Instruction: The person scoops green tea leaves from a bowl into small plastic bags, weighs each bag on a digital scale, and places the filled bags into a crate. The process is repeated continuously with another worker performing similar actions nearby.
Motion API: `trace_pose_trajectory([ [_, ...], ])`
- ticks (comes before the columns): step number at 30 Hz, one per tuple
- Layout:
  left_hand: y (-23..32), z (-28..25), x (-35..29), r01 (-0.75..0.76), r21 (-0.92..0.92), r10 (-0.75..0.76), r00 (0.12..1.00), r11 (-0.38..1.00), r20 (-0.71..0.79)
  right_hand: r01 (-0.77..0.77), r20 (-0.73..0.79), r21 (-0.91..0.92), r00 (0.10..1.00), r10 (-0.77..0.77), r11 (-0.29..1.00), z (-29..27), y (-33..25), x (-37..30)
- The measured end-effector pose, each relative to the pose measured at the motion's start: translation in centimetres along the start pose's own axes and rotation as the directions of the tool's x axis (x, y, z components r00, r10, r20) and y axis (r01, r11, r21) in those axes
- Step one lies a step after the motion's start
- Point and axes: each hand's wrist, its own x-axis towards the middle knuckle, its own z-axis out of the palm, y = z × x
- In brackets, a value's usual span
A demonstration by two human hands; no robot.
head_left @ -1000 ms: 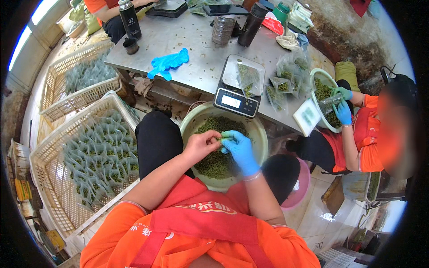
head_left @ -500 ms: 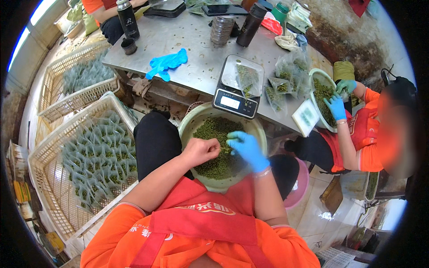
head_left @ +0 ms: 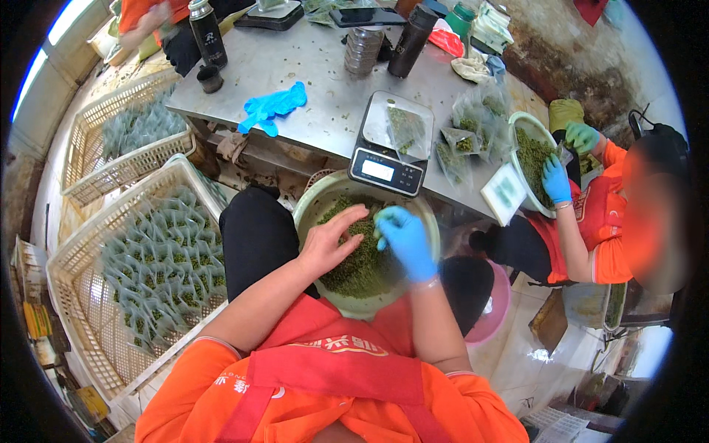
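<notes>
My bare left hand (head_left: 334, 238) hovers over a pale green basin (head_left: 362, 304) between my knees, its fingers stretched out and slightly apart. Small green pellets or buds (head_left: 354, 275) fill the basin's bottom. My right hand (head_left: 402, 241), in a blue glove, is just right of it with fingers curled together; whatever they pinch, if anything, is hidden. Beyond the basin stands a digital scale (head_left: 388, 171) at the table's edge, with a clear packet (head_left: 406, 130) of green pieces on its plate. Several more filled packets (head_left: 473, 122) lie right of the scale.
Two cream plastic crates (head_left: 81, 295) at the left hold rows of filled packets. The metal table (head_left: 310, 81) bears a blue glove (head_left: 273, 108), a flask (head_left: 207, 37) and bottles. At the right, a co-worker's gloved hand (head_left: 555, 179) reaches into another basin (head_left: 533, 122). A pink basin (head_left: 496, 303) sits by my right knee.
My left hand has opened from a closed pinch, fingers now extended toward the right hand. The right glove has shifted slightly and curled. One co-worker's hand has risen from the other basin.
</notes>
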Motion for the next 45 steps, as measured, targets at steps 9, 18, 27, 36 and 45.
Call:
trace_pose_trajectory([
  [9,-1.3,0.5,-0.9,0.420,-0.365,-0.318,0.896,0.831,0.309,0.030,0.010,-0.249,1.000,-0.028,0.968,0.0,1.6,-1.9],
  [18,-1.6,0.8,-2.0,0.312,-0.235,-0.177,0.869,0.920,0.462,-0.134,-0.078,-0.170,0.989,0.122,0.976,-0.4,3.6,-2.5],
  [27,-0.9,0.3,-1.7,-0.143,0.175,0.033,0.856,0.974,0.515,0.275,0.048,-0.538,0.954,-0.297,0.797,-2.4,2.0,-0.9],
  [36,-1.3,-2.0,1.2,-0.152,0.226,0.100,0.968,0.962,0.229,0.424,-0.240,-0.529,0.757,-0.608,0.735,-2.8,0.0,5.1],
  [45,-5.0,-5.6,8.0,0.256,0.058,-0.236,0.943,0.965,-0.233,0.132,-0.052,-0.959,0.786,-0.616,0.250,-2.0,-3.7,10.4],
])
